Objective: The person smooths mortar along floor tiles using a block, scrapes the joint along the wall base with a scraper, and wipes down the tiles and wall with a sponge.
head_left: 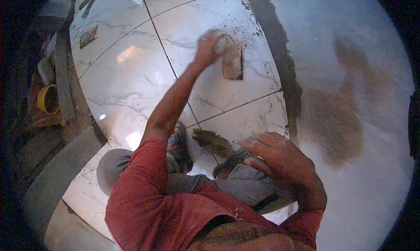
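The shirt (144, 189) is dull red, with short loose sleeves, a dark gap at the neckline and small pale marks near it. The trousers (192, 185) are grey, with a dark patch low on the right leg. The sandals (183, 155) are dark and open-toed. The left hand (211, 47) and right hand (280, 157) are bare.

A brown block (232, 61) is noted near the right edge of the tiled floor (140, 71). The left hand (211, 47), blurred, is observed at its upper end; the right hand (278, 157) is held over the leg (245, 183).
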A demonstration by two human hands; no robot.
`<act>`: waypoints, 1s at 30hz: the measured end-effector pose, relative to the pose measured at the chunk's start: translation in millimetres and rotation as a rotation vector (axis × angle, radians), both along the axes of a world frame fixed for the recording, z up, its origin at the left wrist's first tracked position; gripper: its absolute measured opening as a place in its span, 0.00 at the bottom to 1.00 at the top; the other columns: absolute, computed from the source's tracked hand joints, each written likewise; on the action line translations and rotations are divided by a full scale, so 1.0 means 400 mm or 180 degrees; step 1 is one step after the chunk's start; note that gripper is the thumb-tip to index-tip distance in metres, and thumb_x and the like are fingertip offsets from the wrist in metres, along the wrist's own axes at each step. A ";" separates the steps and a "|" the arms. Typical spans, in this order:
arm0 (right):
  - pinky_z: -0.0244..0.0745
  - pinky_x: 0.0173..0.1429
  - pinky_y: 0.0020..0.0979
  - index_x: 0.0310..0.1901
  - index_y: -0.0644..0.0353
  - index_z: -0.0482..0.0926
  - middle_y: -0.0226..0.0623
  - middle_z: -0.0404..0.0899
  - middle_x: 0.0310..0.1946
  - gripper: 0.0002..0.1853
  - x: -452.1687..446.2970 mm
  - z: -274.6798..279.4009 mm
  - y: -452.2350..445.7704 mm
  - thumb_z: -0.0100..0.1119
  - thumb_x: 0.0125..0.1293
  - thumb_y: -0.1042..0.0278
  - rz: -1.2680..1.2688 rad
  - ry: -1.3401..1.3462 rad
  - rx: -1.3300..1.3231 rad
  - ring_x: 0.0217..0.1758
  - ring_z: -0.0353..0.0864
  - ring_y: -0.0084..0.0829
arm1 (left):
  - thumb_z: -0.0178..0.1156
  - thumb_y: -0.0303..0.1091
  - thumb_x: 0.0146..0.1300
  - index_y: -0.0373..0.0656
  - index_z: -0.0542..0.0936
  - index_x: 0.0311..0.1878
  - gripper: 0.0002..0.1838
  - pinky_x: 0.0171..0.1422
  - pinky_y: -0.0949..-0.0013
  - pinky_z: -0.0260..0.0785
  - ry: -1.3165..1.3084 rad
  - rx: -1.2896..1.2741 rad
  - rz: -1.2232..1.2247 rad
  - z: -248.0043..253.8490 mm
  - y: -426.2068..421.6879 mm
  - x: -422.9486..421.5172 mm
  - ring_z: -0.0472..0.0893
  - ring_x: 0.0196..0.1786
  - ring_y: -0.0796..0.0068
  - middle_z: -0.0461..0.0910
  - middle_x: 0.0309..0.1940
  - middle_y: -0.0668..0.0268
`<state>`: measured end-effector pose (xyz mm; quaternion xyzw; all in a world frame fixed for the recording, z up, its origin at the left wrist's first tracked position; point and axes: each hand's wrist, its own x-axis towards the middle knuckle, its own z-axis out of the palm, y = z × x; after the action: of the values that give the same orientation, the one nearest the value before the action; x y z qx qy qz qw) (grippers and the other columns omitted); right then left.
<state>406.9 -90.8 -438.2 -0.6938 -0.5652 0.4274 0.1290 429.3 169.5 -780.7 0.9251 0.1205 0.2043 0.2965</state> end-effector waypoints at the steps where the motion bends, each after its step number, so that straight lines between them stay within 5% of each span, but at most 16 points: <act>1: 0.70 0.52 0.43 0.56 0.55 0.69 0.47 0.75 0.44 0.23 0.007 -0.009 0.010 0.55 0.61 0.57 0.0037 0.0049 -0.0115 0.47 0.74 0.49 | 0.64 0.47 0.51 0.52 0.69 0.59 0.31 0.65 0.41 0.50 0.0325 0.0133 -0.0324 -0.008 -0.062 0.008 0.60 0.66 0.49 0.61 0.64 0.56; 6: 0.68 0.56 0.41 0.56 0.54 0.70 0.44 0.76 0.46 0.23 0.031 -0.036 0.054 0.56 0.61 0.56 0.0087 0.0039 -0.0428 0.52 0.73 0.45 | 0.65 0.56 0.45 0.59 0.65 0.63 0.39 0.68 0.31 0.35 0.0871 0.0653 -0.1443 0.027 -0.185 -0.009 0.50 0.72 0.54 0.54 0.69 0.61; 9: 0.69 0.54 0.40 0.57 0.55 0.70 0.44 0.76 0.46 0.24 0.057 -0.056 0.055 0.56 0.61 0.56 0.0047 0.0134 -0.0039 0.50 0.75 0.44 | 0.64 0.57 0.46 0.60 0.65 0.63 0.39 0.68 0.31 0.34 0.0856 0.0844 -0.1154 -0.014 -0.115 0.016 0.49 0.72 0.54 0.53 0.69 0.64; 15: 0.72 0.52 0.39 0.56 0.59 0.70 0.46 0.76 0.48 0.23 0.176 -0.143 0.056 0.57 0.62 0.58 -0.0732 0.0025 -0.0490 0.46 0.78 0.43 | 0.59 0.56 0.55 0.61 0.59 0.67 0.37 0.65 0.28 0.39 0.1405 0.1253 -0.1181 0.130 0.179 0.041 0.49 0.72 0.54 0.50 0.71 0.66; 19: 0.70 0.54 0.40 0.55 0.60 0.71 0.47 0.76 0.48 0.22 0.267 -0.247 0.065 0.55 0.62 0.58 -0.1051 -0.0749 -0.0510 0.49 0.77 0.44 | 0.59 0.55 0.56 0.58 0.61 0.66 0.35 0.67 0.38 0.49 0.2542 0.0586 -0.0830 0.203 0.455 0.014 0.58 0.69 0.56 0.58 0.67 0.61; 21: 0.70 0.54 0.40 0.55 0.60 0.71 0.47 0.76 0.49 0.22 0.289 -0.280 0.088 0.54 0.62 0.58 -0.0956 -0.1103 -0.0428 0.49 0.76 0.44 | 0.61 0.55 0.53 0.56 0.60 0.66 0.38 0.63 0.42 0.58 0.2650 0.0066 -0.0242 0.224 0.579 -0.072 0.66 0.63 0.53 0.65 0.62 0.58; 25: 0.67 0.57 0.41 0.54 0.64 0.70 0.50 0.76 0.48 0.21 0.325 -0.280 0.146 0.52 0.64 0.60 -0.0652 -0.1452 -0.0908 0.53 0.74 0.48 | 0.63 0.58 0.50 0.52 0.51 0.70 0.48 0.66 0.43 0.55 0.2591 -0.0293 0.1272 0.046 0.729 -0.393 0.62 0.66 0.49 0.61 0.65 0.53; 26: 0.67 0.57 0.41 0.54 0.63 0.71 0.50 0.76 0.48 0.20 0.348 -0.268 0.151 0.51 0.64 0.60 -0.0483 -0.1639 -0.0587 0.53 0.74 0.48 | 0.64 0.58 0.48 0.52 0.45 0.71 0.54 0.66 0.41 0.52 0.2761 -0.0397 0.1492 0.012 0.730 -0.488 0.59 0.68 0.51 0.56 0.67 0.53; 27: 0.67 0.57 0.41 0.53 0.63 0.71 0.50 0.75 0.48 0.20 0.359 -0.255 0.147 0.51 0.64 0.60 -0.0340 -0.1816 -0.0255 0.52 0.74 0.49 | 0.66 0.60 0.45 0.57 0.40 0.72 0.58 0.65 0.35 0.49 0.3168 -0.1040 0.1939 0.139 0.687 -0.554 0.52 0.70 0.47 0.43 0.72 0.56; 30: 0.67 0.57 0.42 0.51 0.62 0.73 0.50 0.76 0.47 0.19 0.370 -0.087 0.264 0.50 0.65 0.59 -0.0261 -0.2006 -0.0455 0.52 0.74 0.49 | 0.67 0.63 0.41 0.59 0.39 0.72 0.60 0.61 0.26 0.46 0.3340 -0.0925 0.2247 0.103 0.637 -0.681 0.43 0.72 0.42 0.30 0.73 0.61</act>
<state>554.8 14.9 -473.2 -0.8215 -0.5174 0.2246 -0.0843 157.0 424.3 -739.4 0.7572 0.5726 -0.2081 0.2354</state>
